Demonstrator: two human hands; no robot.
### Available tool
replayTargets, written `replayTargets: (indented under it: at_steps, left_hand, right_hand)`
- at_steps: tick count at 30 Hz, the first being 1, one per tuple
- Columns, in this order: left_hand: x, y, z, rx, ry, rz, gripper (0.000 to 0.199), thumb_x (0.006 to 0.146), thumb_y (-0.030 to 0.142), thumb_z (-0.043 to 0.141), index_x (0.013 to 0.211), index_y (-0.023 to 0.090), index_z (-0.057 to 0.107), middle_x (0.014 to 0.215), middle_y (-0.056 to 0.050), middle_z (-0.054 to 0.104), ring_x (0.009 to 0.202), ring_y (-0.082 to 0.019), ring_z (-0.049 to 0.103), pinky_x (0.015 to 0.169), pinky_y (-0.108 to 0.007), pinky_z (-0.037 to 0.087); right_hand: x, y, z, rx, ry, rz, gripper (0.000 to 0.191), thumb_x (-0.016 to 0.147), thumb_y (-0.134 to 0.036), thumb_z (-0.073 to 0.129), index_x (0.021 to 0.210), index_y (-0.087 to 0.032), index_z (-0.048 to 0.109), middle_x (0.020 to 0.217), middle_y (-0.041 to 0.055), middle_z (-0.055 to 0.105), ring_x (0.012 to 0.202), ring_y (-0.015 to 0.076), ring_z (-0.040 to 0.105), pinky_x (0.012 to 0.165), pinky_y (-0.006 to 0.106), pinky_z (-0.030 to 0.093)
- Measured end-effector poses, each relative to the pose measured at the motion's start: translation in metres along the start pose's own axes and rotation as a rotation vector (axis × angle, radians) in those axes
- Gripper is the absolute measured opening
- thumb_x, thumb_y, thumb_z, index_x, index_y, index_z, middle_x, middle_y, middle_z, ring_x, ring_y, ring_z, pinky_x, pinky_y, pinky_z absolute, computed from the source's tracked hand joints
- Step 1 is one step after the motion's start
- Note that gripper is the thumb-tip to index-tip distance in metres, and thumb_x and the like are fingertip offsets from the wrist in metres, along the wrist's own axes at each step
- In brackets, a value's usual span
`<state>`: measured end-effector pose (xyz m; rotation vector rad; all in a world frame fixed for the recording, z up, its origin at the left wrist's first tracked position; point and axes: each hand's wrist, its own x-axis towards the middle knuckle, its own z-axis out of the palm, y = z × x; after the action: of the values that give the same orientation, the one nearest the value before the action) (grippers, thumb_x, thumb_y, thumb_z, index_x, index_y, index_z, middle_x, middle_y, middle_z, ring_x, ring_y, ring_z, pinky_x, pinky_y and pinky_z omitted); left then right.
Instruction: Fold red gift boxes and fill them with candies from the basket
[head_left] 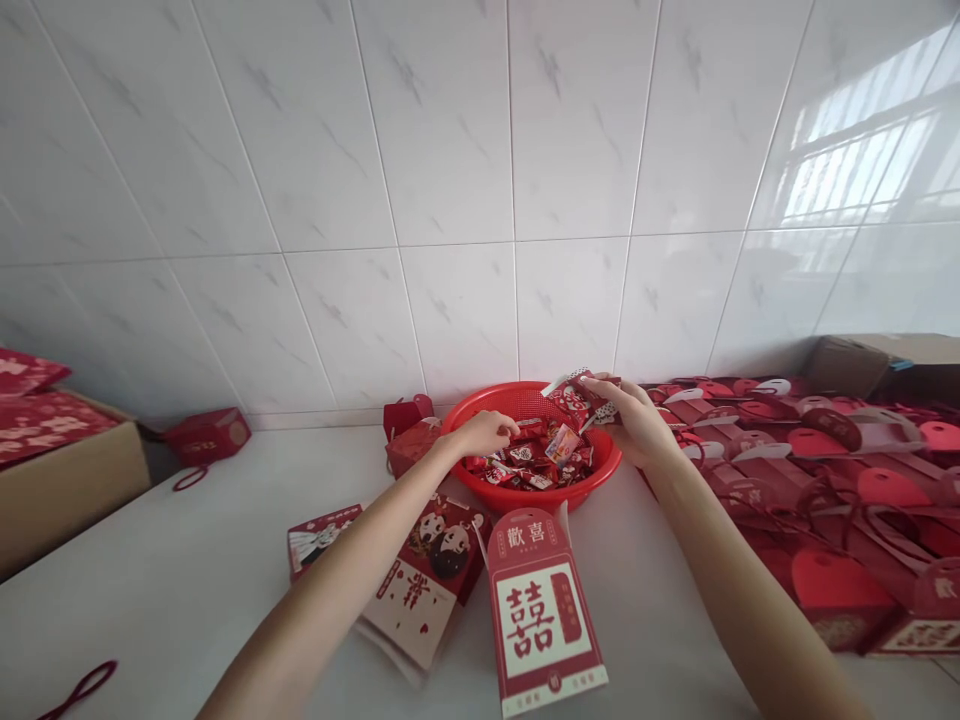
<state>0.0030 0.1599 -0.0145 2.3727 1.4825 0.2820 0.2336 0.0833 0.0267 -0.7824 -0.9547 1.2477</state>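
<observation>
Candies (536, 480) in basket (596, 487), box (551, 622) before it
</observation>
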Motion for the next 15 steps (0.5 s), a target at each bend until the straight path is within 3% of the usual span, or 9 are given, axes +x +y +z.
replayTargets:
  at_steps: [7, 11, 15]
  left_hand:
    - [0.047, 0.013, 0.024, 0.127, -0.193, -0.021, 0.028, 0.058, 0.018, 0.072, 0.085, 0.021, 0.074, 0.093, -0.007, 0.077, 0.087, -0.026, 0.069, 0.076, -0.029, 0.051]
    - [0.052, 0.014, 0.032, 0.064, -0.172, -0.045, 0.014, 0.048, 0.011, 0.072, 0.056, 0.019, 0.064, 0.063, -0.005, 0.069, 0.066, -0.025, 0.064, 0.063, -0.03, 0.047]
    - [0.043, 0.01, 0.025, -0.118, -0.093, -0.006, 0.016, 0.051, 0.015, 0.071, 0.047, 0.019, 0.056, 0.045, 0.005, 0.051, 0.052, -0.016, 0.053, 0.056, -0.026, 0.041]
  right_hand:
    - [-0.005, -0.003, 0.003, -0.024, -0.053, -0.016, 0.035, 0.054, -0.04, 0.089, 0.073, -0.02, 0.068, 0.073, 0.0001, 0.07, 0.068, 0.0166, 0.066, 0.059, 0.025, 0.052]
    - [-0.002, 0.0, 0.001, -0.059, -0.084, -0.049, 0.034, 0.058, -0.042, 0.088, 0.075, -0.02, 0.069, 0.076, 0.0013, 0.071, 0.071, 0.0183, 0.066, 0.06, 0.026, 0.051]
    - [-0.002, 0.002, 0.0, -0.087, -0.13, -0.078, 0.035, 0.059, -0.043, 0.088, 0.076, -0.019, 0.068, 0.072, 0.001, 0.069, 0.07, 0.0174, 0.064, 0.062, 0.027, 0.052]
